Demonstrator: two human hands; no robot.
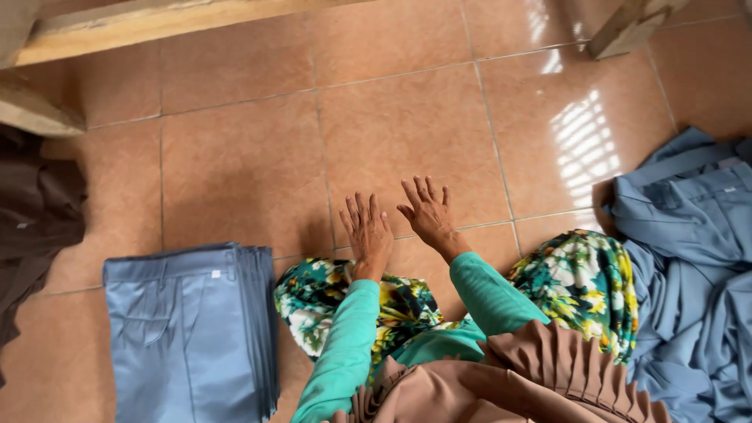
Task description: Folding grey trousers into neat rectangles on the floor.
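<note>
I sit on an orange tiled floor (392,133) with my knees in flowered cloth. My left hand (366,232) and my right hand (427,211) are held out in front of me, fingers spread, holding nothing, just above the tiles. Teal sleeves cover both arms. A neat stack of folded blue-grey trousers (188,329) lies on the floor to my left, about a hand's width from my left knee. A loose heap of the same blue-grey garments (689,258) lies to my right, against my right knee.
Dark brown cloth (35,211) is piled at the left edge. A wooden beam (149,23) runs along the top left, and a wooden leg (627,27) stands at the top right. Sunlight patches fall on the tiles at right.
</note>
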